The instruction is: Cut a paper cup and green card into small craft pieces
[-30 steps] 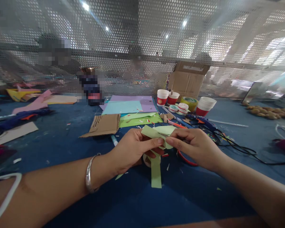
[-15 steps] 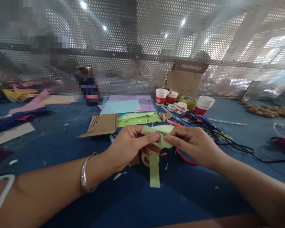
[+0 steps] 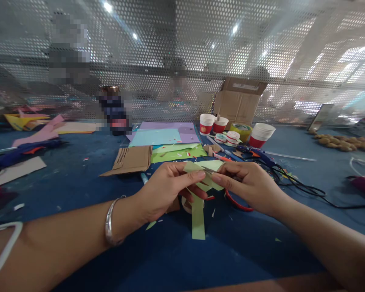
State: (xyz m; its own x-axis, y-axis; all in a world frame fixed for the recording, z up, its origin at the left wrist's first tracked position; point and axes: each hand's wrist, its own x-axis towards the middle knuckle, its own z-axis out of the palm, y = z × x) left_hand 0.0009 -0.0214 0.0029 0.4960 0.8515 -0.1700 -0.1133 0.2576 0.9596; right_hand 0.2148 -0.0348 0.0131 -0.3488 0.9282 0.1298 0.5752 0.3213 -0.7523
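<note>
Between my two hands is a piece of pale green paper (image 3: 214,184), creased or slit near its middle. My left hand (image 3: 167,188) pinches its left side between thumb and fingers. At the right side, my right hand (image 3: 250,182) grips it the same way, fingertips close to the left thumb. A narrow green paper strip (image 3: 198,221) extends below the left fingers; whether it joins the held piece is hidden. Behind the strip, a round pale roll (image 3: 186,205) is partly covered. A red curved handle (image 3: 238,202) lies under my right hand.
Corrugated cardboard (image 3: 132,158) and coloured paper sheets (image 3: 164,136) lie beyond my hands. Red-and-white paper cups (image 3: 206,123), a yellow-green tape roll (image 3: 240,130) and a cardboard box (image 3: 238,101) stand behind. A blue glue gun (image 3: 261,156) trails black cable at right.
The pale green paper has tilted slightly and the opening near its middle looks wider. Both hands keep their hold and have shifted only a little.
</note>
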